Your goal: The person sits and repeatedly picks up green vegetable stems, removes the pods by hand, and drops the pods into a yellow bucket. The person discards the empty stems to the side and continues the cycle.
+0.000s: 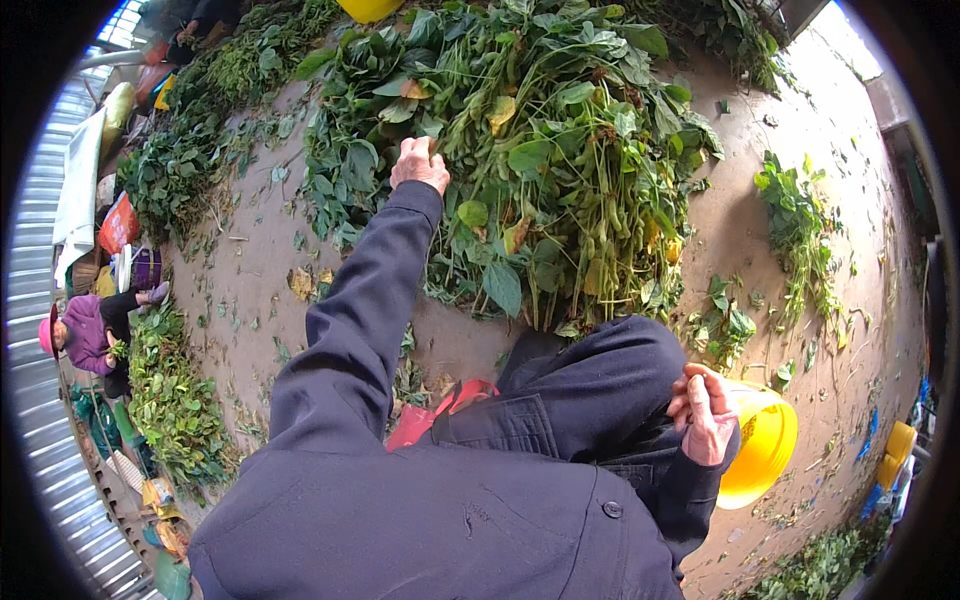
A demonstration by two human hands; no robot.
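A large heap of cut soybean plants (555, 172) with green pods and some yellowed leaves lies before me. My left hand (420, 166) reaches out to the heap's left part. Its back faces me and its fingertips are hidden at the leaves, so I cannot see whether they grip a stem. By my bent knee, my right hand (703, 415) has its fingers curled in and its thumb over them. No object shows in it. A yellow bucket (780, 450) stands just beyond this hand, its near side partly covered by the hand and sleeve.
Loose soybean plants (799, 240) lie on the concrete floor (862, 300) to the right. More plants (176, 382) are piled at left beside a seated person (90, 334) in a purple top. Another yellow container (369, 7) shows behind the heap. A red strap (472, 394) lies near my leg.
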